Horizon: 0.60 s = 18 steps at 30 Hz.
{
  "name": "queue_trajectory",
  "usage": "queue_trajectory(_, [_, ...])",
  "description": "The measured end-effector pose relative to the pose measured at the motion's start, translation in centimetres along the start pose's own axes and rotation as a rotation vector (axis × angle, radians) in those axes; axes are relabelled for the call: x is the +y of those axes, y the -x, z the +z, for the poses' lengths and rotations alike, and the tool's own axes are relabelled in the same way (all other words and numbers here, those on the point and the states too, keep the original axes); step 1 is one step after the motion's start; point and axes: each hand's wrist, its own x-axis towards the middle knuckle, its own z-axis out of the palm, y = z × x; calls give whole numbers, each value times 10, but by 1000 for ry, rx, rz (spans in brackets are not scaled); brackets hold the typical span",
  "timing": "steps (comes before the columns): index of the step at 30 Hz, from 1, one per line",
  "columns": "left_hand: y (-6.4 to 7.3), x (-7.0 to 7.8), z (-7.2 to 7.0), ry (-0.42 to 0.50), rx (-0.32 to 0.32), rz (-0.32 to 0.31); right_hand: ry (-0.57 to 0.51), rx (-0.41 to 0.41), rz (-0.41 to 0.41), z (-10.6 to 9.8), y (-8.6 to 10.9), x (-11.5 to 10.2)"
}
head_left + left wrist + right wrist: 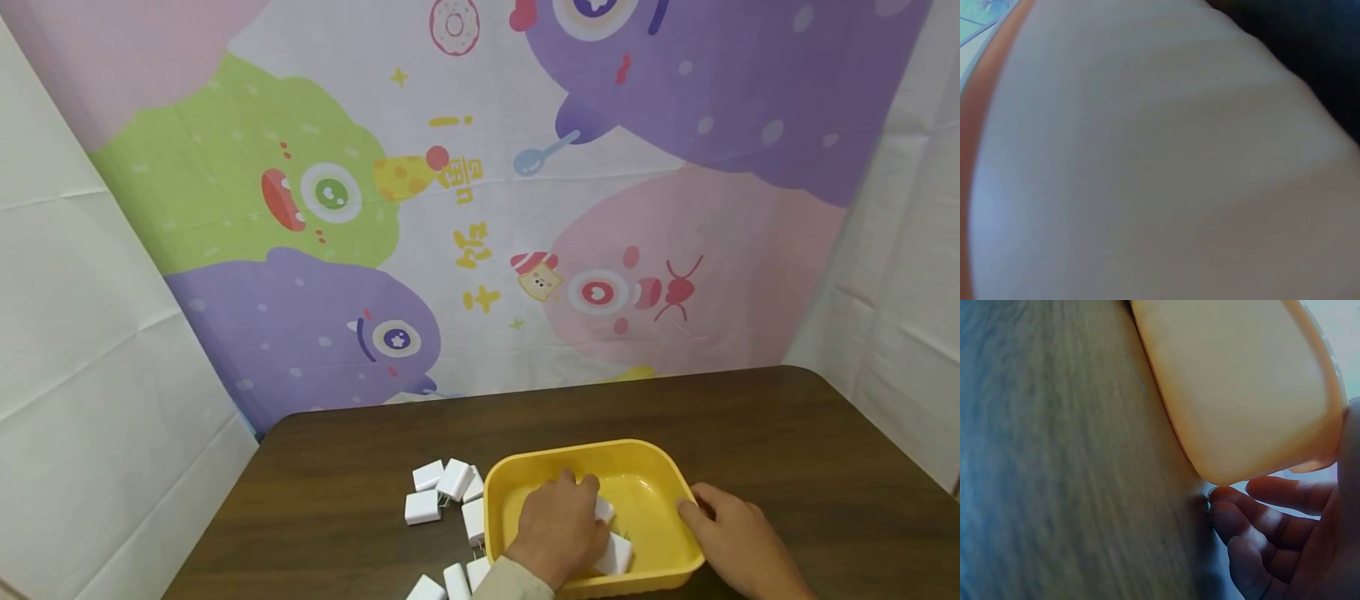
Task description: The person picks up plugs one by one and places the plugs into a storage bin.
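Observation:
A yellow plastic bin (pixel 649 500) stands at the table's front. My left hand (pixel 558 527) reaches down into it, fingers bent over the bottom. A white plug-in charger (pixel 604 509) shows right beside the index finger and thumb, and another white charger (pixel 617 555) lies below it; whether the hand holds one I cannot tell, since the fingertips are hidden. My right hand (pixel 738 533) grips the bin's right side, thumb over the rim and fingers against the outside wall. In the right wrist view its curled fingers (pixel 1266 519) sit at the bin's corner. Blurred pale cloth fills the left wrist view.
Several white chargers (pixel 423 507) lie in a loose group left of the bin, some with metal prongs showing. More chargers (pixel 456 581) are at the front edge of the view. The dark wooden table (pixel 337 467) backs onto a cartoon-printed cloth (pixel 480 333).

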Motion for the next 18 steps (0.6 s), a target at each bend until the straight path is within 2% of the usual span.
queue_trajectory(8, [3,-2,1,9,16,0,8,-7,5,0,0,-1])
queue_trajectory(15, [6,-8,-7,-8,96,-13,10,-5,-6,-1,0,-1])
queue_trajectory(18, [7,-11,-11,-7,109,-15,8,-9,-2,-1,0,-1])
